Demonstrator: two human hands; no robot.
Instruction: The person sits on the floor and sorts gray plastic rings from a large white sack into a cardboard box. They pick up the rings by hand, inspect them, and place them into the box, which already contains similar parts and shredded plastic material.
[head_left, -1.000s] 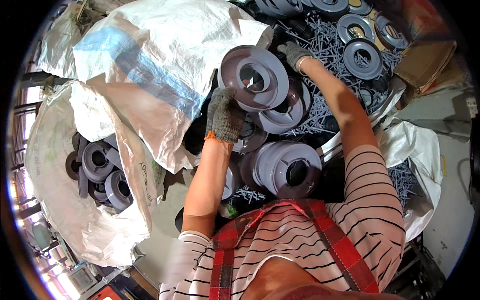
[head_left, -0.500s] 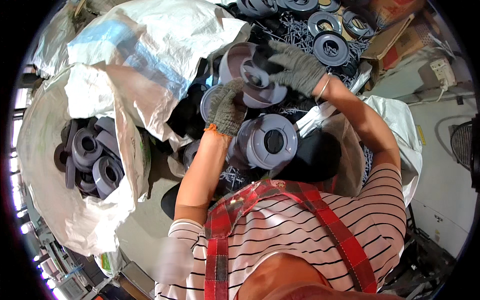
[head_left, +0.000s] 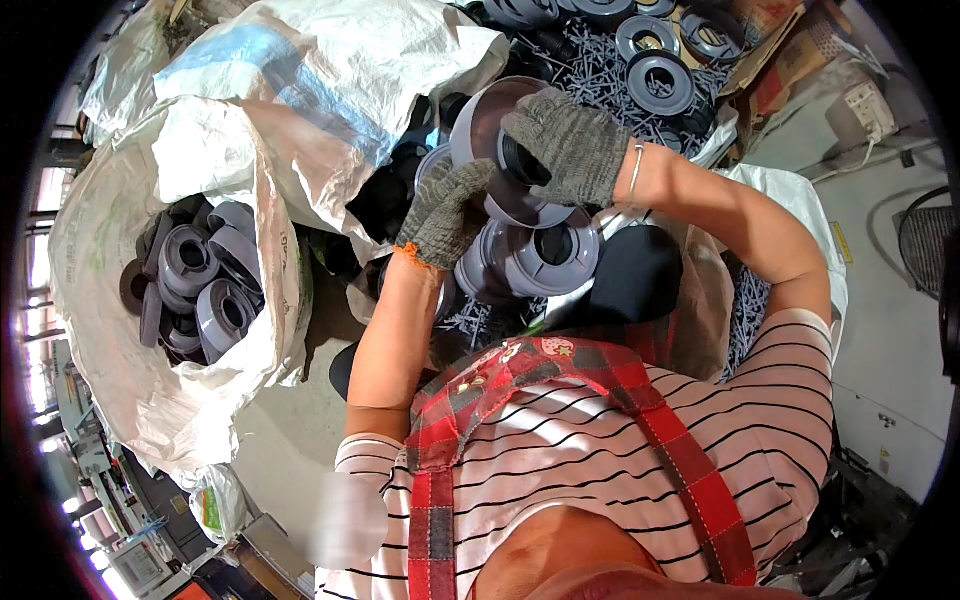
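A wide grey round plastic part (head_left: 478, 128), like a flanged cup, is held up in front of me. My left hand (head_left: 446, 212), in a grey knitted glove with an orange cuff, is closed on its lower left edge. My gloved right hand (head_left: 575, 148) reaches in from the right, its fingers bent around a black ring (head_left: 516, 160) at the middle of the part. The fingers hide much of that ring. Just below, stacked grey flanged parts (head_left: 552, 250) lie close to my knee.
On the left an open white woven sack (head_left: 90, 290) contains several grey rings (head_left: 190, 255). Another white sack (head_left: 400, 60) is draped behind. Small grey plastic pieces (head_left: 600, 75) and loose flanged rings (head_left: 660, 82) heap at the back, beside a cardboard box (head_left: 790, 60).
My right hand has come down and left onto the grey part with the black ring, its spread fingers now bent in. The left hand keeps its hold, with a slight shift.
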